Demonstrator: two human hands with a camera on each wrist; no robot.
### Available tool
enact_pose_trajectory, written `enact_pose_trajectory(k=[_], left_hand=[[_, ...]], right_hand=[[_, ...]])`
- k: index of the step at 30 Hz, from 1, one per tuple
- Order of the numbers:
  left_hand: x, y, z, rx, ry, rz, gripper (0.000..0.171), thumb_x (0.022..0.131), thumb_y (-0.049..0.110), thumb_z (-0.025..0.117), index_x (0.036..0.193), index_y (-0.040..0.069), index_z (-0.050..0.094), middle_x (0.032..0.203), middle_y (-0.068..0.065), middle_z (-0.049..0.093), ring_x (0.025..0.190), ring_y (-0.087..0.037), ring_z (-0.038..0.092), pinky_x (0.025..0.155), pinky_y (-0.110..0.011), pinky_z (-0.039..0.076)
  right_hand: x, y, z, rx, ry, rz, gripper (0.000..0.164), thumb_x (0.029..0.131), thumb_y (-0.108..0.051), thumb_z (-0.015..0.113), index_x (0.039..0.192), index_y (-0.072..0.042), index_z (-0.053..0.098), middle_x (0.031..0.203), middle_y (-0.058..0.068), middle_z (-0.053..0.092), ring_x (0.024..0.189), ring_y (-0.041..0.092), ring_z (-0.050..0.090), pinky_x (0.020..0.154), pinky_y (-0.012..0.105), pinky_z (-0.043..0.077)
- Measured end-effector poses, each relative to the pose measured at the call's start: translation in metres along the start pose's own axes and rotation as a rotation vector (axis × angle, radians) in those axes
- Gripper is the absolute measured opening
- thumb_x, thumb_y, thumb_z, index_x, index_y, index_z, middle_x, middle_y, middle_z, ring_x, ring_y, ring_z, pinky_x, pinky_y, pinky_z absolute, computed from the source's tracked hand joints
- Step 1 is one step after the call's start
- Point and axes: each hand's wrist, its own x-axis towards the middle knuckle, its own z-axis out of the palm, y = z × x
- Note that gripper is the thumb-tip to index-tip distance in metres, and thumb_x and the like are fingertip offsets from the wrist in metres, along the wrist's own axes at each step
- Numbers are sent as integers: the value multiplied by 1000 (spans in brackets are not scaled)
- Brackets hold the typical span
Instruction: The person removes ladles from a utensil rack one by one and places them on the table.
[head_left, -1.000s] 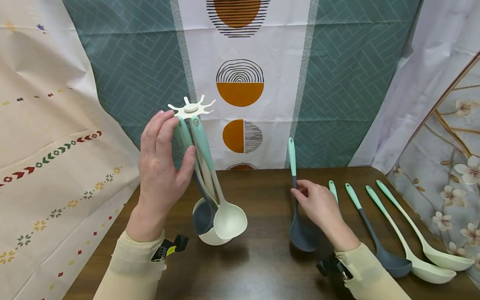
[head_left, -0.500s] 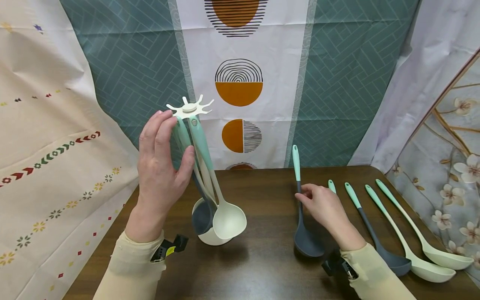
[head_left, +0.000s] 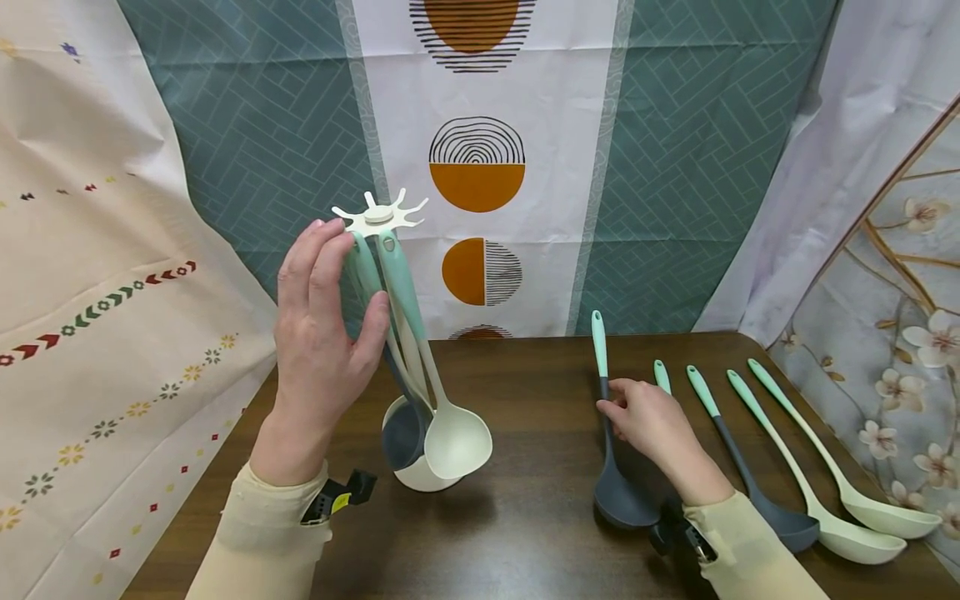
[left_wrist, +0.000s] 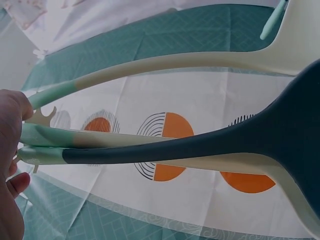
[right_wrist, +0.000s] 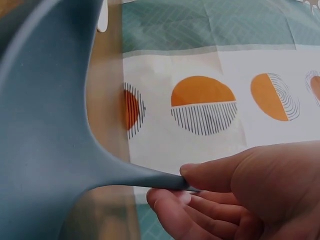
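In the head view my right hand (head_left: 652, 421) pinches the dark shaft of a mint-handled ladle (head_left: 624, 493) between thumb and fingers. Its handle points up and its bowl is low over the table. The right wrist view shows this grip up close, the dark bowl (right_wrist: 45, 120) large at left. My left hand (head_left: 318, 342) is raised at the top of a white utensil rack (head_left: 378, 218), fingers by the hooks, thumb apart from them. A cream ladle (head_left: 457, 442) and a dark utensil (head_left: 403, 437) hang there; more handles are partly hidden. The left wrist view shows mint handle ends (left_wrist: 42, 155) beside that hand.
On the brown table (head_left: 525, 550) at right lie a dark ladle (head_left: 787, 525), two cream utensils (head_left: 862, 542) (head_left: 892, 518) and another mint handle (head_left: 662, 377), mostly hidden by my right hand. The rack's white base (head_left: 423, 477) stands left of centre. Patterned cloths (head_left: 480, 292) hang behind.
My right hand has moved down and slightly right with the ladle, bringing its bowl lower and nearer the other utensils. The left hand has stayed at the rack top.
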Motion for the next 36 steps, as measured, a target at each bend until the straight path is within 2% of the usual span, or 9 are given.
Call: enact_pose_trajectory(k=[7,16,25,36], left_hand=[[1,0,-1,-10,8,2,51,100,17,65,147,1,55,155,-22,55,152,-43,46,128,-54,37],[0,-2,-2,-17,-2,-3,52,100,16,65,148,0,55,156,-21,54,152,-42,45,128,-54,37],[1,-2,-1,-39,23,7,50,99,14,66,146,-1,56,153,-22,56,150,-44,47,127,-54,38],[1,-4,-3,-19,-21,6,52,101,16,64,150,-1,54,157,-21,53,153,-42,44,128,-53,38]], right_hand=[[-2,6,1,-40,7,13,44,106,-18,73,138,10,65,72,-4,67,61,10,64,62,36,49],[-3,13,2,-5,-32,72,46,106,-17,73,140,13,62,76,-2,68,63,11,69,61,35,53],[-1,19,4,-12,-53,100,49,107,-18,72,141,15,61,73,0,68,63,13,70,64,37,56],[-2,29,4,-33,-74,104,53,108,-18,71,145,18,57,71,-1,69,61,13,71,67,40,59]])
